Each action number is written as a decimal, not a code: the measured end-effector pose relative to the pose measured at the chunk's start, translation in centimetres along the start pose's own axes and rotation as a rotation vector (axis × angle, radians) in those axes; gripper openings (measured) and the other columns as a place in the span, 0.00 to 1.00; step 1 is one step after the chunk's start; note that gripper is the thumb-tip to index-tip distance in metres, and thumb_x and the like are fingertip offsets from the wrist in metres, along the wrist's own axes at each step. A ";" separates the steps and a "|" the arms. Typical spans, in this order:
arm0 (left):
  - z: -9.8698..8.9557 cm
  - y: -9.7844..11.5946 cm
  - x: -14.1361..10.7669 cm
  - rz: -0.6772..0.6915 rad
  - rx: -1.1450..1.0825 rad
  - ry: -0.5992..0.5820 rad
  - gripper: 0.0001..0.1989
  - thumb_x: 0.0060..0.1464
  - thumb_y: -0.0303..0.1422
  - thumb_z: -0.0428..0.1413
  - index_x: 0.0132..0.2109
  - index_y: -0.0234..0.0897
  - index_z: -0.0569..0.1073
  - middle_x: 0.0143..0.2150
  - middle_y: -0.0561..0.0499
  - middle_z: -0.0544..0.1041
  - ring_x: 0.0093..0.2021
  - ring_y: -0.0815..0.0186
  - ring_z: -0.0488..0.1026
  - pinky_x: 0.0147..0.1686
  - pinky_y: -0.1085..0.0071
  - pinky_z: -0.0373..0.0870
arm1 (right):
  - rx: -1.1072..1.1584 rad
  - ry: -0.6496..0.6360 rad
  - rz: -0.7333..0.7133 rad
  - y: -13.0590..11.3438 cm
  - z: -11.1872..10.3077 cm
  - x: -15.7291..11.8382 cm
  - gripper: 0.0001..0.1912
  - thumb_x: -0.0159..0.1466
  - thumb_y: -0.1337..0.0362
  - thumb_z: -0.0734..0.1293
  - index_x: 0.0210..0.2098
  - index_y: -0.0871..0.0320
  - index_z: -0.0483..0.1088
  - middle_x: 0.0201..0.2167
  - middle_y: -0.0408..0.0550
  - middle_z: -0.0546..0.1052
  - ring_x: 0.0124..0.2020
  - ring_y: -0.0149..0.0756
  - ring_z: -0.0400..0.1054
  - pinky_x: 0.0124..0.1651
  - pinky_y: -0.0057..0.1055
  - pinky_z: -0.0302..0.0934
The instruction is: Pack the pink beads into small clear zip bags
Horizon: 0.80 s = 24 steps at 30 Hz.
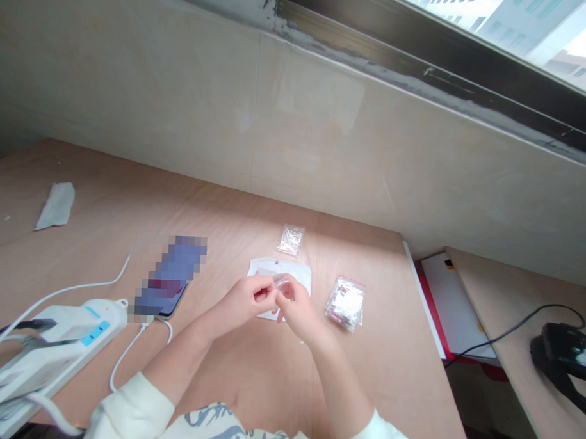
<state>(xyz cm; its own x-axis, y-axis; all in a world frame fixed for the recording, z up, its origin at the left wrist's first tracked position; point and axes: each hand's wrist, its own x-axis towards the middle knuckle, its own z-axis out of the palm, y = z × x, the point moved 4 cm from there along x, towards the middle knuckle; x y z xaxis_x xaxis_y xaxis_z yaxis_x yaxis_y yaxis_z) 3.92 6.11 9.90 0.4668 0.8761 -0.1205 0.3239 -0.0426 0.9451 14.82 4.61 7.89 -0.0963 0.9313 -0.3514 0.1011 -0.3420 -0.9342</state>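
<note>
My left hand (252, 298) and my right hand (294, 303) meet over a white sheet (301, 274) on the wooden table. Between their pinched fingertips is a small clear plastic bag (282, 281), mostly covered by the fingers; its contents cannot be made out. Both hands are closed on it. Just beyond the sheet lies a small clear bag (291, 240) of tiny shiny pieces. To the right of my right hand rests a stack of small clear zip bags (346, 303) with something white and reddish inside.
On the left are a phone (175, 276) with a white cable and a white power strip (77, 340) with plugs. A folded tissue (56, 205) lies far left. A wall stands behind the table (389, 351). Across a gap at right, another table carries a black device (564, 350).
</note>
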 end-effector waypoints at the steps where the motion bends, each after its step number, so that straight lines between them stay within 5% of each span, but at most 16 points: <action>1: 0.1 0.1 -0.1 0.014 -0.005 -0.020 0.11 0.48 0.32 0.46 0.21 0.34 0.63 0.18 0.58 0.59 0.22 0.73 0.56 0.21 0.77 0.53 | 0.061 -0.014 0.013 0.3 0.0 0.2 0.07 0.50 0.62 0.61 0.26 0.59 0.63 0.17 0.39 0.66 0.16 0.26 0.59 0.15 0.22 0.52; 7: -2.2 -3.1 -0.5 -0.141 -0.160 0.088 0.14 0.52 0.40 0.43 0.39 0.36 0.65 0.34 0.51 0.69 0.33 0.67 0.65 0.31 0.74 0.62 | 0.290 -0.133 0.004 0.4 -1.2 0.2 0.09 0.51 0.61 0.62 0.29 0.59 0.67 0.21 0.42 0.69 0.16 0.25 0.59 0.20 0.26 0.56; 10: -1.7 -5.2 -0.8 -0.216 -0.287 -0.090 0.16 0.53 0.42 0.42 0.33 0.34 0.67 0.28 0.52 0.68 0.28 0.69 0.64 0.30 0.73 0.62 | 0.344 -0.232 0.033 1.1 -0.8 0.2 0.09 0.52 0.62 0.62 0.31 0.59 0.66 0.21 0.41 0.69 0.15 0.24 0.59 0.21 0.26 0.55; 12: -1.3 -6.1 -1.1 -0.226 -0.383 -0.147 0.15 0.52 0.40 0.44 0.30 0.33 0.67 0.26 0.54 0.66 0.25 0.71 0.63 0.29 0.74 0.62 | 0.360 -0.196 0.068 2.2 -0.6 0.5 0.09 0.50 0.64 0.63 0.31 0.59 0.64 0.20 0.41 0.69 0.15 0.24 0.59 0.19 0.25 0.54; 17: -1.7 -8.1 -1.7 -0.282 -0.511 -0.084 0.12 0.50 0.38 0.48 0.29 0.32 0.66 0.26 0.55 0.64 0.24 0.74 0.62 0.28 0.75 0.60 | 0.311 0.114 0.148 5.0 -0.9 0.6 0.09 0.51 0.61 0.62 0.29 0.56 0.57 0.18 0.38 0.67 0.15 0.27 0.62 0.16 0.24 0.56; 24: -2.4 -9.6 -2.3 -0.342 -0.522 -0.065 0.12 0.50 0.39 0.49 0.29 0.32 0.66 0.26 0.54 0.66 0.23 0.74 0.63 0.27 0.75 0.61 | 0.226 0.036 0.165 5.8 0.0 0.0 0.13 0.52 0.54 0.61 0.27 0.58 0.58 0.21 0.42 0.69 0.16 0.26 0.62 0.14 0.22 0.55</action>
<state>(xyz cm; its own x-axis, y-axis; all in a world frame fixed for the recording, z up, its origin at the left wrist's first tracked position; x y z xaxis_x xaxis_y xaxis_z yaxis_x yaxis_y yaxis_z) -2.25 5.64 1.82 0.4627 0.7669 -0.4447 0.0264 0.4895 0.8716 15.43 2.67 2.48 -0.0611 0.8632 -0.5012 -0.1114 -0.5049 -0.8559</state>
